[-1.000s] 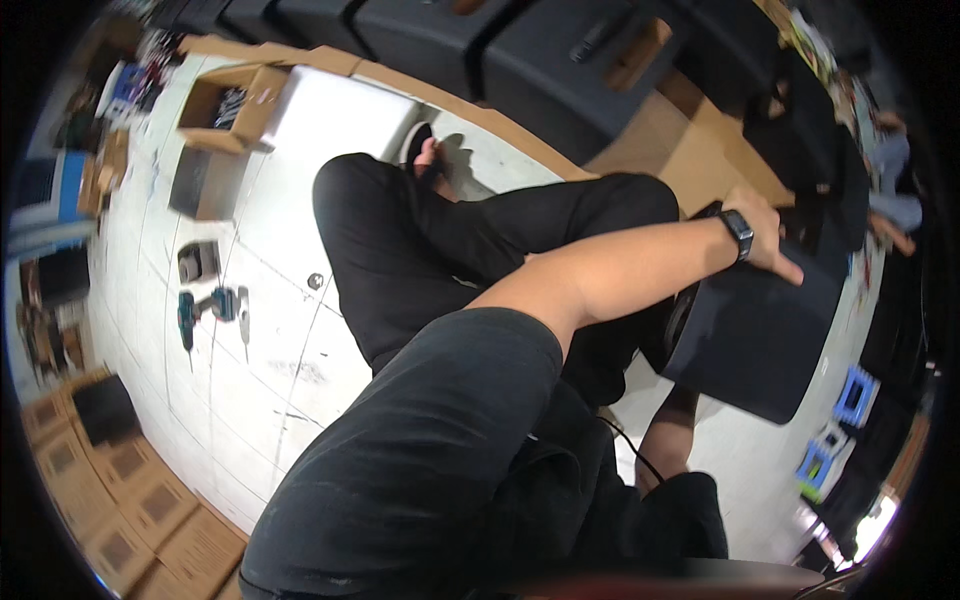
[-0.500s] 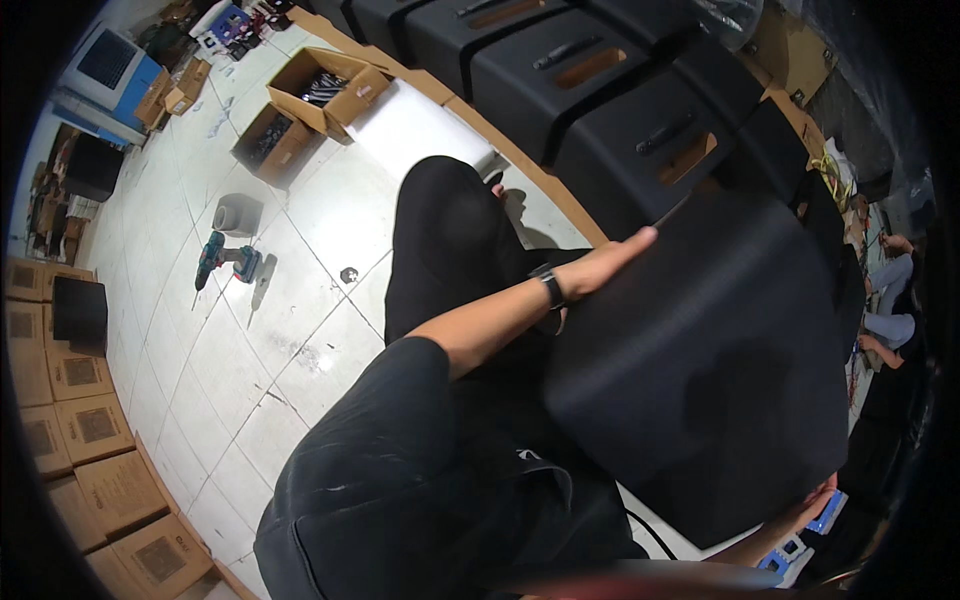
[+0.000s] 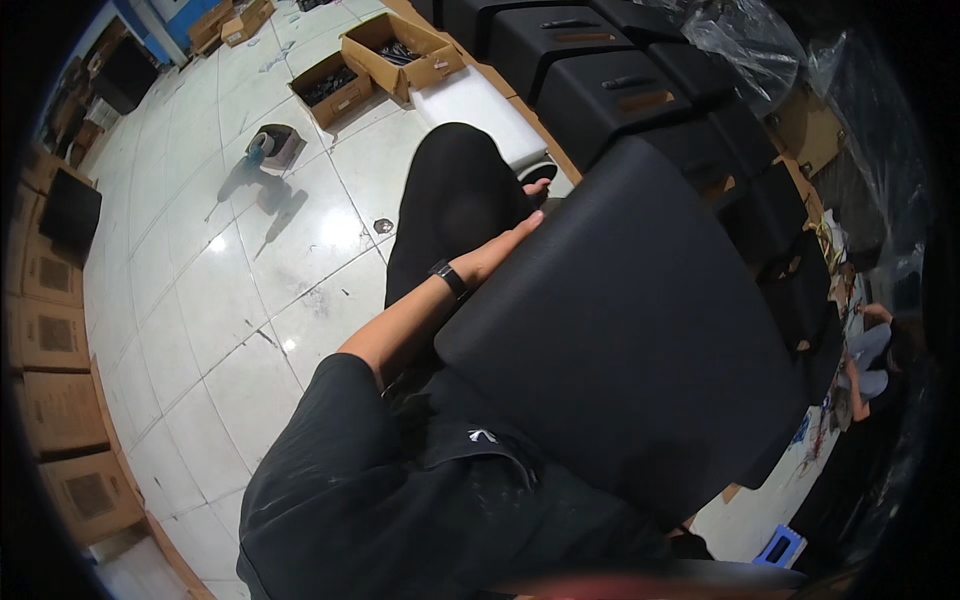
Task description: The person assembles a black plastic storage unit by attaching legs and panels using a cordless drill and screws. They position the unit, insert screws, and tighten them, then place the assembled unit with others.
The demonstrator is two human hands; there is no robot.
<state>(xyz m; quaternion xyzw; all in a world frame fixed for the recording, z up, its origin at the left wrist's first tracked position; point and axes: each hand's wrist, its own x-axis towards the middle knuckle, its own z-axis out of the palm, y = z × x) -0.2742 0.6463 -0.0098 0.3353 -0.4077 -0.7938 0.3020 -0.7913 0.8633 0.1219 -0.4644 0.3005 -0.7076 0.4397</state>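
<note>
Head cam: your L hand [image 3: 492,256] lies flat, fingers extended, against the L side of the black speaker cab [image 3: 620,330], tilted beside your bent knee [image 3: 455,200], near similar cabs [image 3: 610,95]. R hand hidden, can't tell its grip. Cordless drill [image 3: 242,178] on floor [image 3: 190,400], L.

Black cabinet [image 3: 610,330]: matt, fine-grained look. Floor [image 3: 180,320]: smooth glossy tile. Open carton [image 3: 432,72]: plain matt cardboard. Sheeting [image 3: 745,45]: clear, wrinkled, shiny plastic. Shirt [image 3: 390,500]: matt cloth. White block [image 3: 480,112]: smooth, foam-like.
</note>
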